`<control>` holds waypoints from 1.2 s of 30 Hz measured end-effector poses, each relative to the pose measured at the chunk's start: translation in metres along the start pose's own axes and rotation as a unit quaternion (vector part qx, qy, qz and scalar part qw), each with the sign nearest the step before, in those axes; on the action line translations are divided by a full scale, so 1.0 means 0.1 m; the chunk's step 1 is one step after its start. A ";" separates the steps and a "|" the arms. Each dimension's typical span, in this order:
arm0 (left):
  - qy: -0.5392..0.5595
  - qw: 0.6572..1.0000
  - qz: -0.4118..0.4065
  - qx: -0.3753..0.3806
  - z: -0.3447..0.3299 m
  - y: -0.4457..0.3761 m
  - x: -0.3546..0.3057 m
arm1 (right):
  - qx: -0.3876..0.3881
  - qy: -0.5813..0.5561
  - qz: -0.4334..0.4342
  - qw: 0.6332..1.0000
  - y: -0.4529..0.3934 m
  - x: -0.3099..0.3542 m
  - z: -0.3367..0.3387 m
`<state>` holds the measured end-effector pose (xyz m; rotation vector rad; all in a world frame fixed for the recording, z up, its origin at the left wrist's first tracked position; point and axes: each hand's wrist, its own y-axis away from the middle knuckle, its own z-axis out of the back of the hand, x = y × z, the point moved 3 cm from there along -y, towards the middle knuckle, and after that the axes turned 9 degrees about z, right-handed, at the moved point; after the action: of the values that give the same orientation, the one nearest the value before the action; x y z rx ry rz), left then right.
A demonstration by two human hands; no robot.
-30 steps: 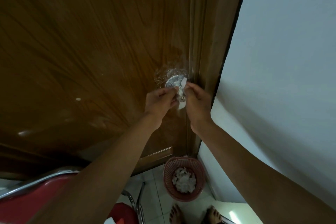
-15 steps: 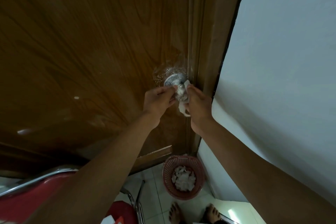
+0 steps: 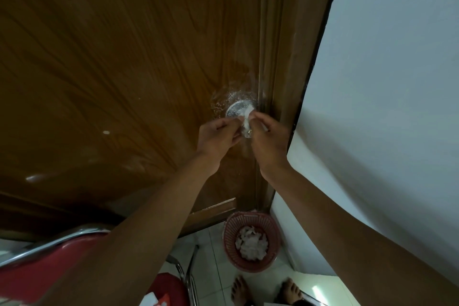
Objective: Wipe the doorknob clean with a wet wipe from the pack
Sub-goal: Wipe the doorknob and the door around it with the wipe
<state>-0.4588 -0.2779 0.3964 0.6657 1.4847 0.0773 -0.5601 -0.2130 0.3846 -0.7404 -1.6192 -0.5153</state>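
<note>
A silver doorknob [image 3: 234,110] sits on the brown wooden door [image 3: 124,69], near the door's right edge, with wet specks around its round plate. A white wet wipe [image 3: 247,118] is wrapped over the knob's right side. My left hand [image 3: 218,138] and my right hand [image 3: 269,139] both pinch the wipe against the knob, one on each side. The knob itself is mostly hidden behind the wipe and fingers. The wipe pack is not clearly visible.
A red plastic basket [image 3: 250,241] with several crumpled white wipes stands on the tiled floor below the knob. A red chair with a chrome frame [image 3: 49,256] is at lower left. A white wall [image 3: 385,82] runs along the right. My bare feet [image 3: 263,290] are at the bottom.
Both hands stay on the knob with the wipe. The wipe's hanging tail below the knob has been drawn up, and the wipe now lies higher over the knob's right side.
</note>
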 end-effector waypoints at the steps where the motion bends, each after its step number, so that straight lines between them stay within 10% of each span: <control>1: -0.001 1.000 0.001 0.000 0.00 0.00 0.00 | -0.002 -0.017 -0.028 0.999 -0.02 -0.02 0.01; 16: -0.007 1.000 0.000 -0.002 0.01 -0.01 0.03 | 0.046 0.105 0.089 0.989 0.00 0.03 -0.01; 21: 0.004 1.000 0.008 -0.005 0.00 -0.01 0.02 | 0.000 -0.006 -0.070 0.998 -0.02 -0.07 0.06; 27: 0.005 1.000 0.004 0.000 0.00 -0.02 0.02 | 0.020 0.085 0.084 0.993 0.12 0.02 0.02; 31: 0.003 1.000 0.008 -0.004 0.00 -0.03 0.02 | 0.007 -0.012 -0.066 0.998 0.03 -0.04 0.05; 36: -0.013 1.000 -0.002 -0.003 0.01 -0.01 0.03 | 0.039 0.080 0.101 0.991 0.10 0.11 -0.02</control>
<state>-0.4575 -0.2774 0.3934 0.6564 1.4606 0.0706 -0.5521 -0.2053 0.3945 -0.7743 -1.3904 -0.3541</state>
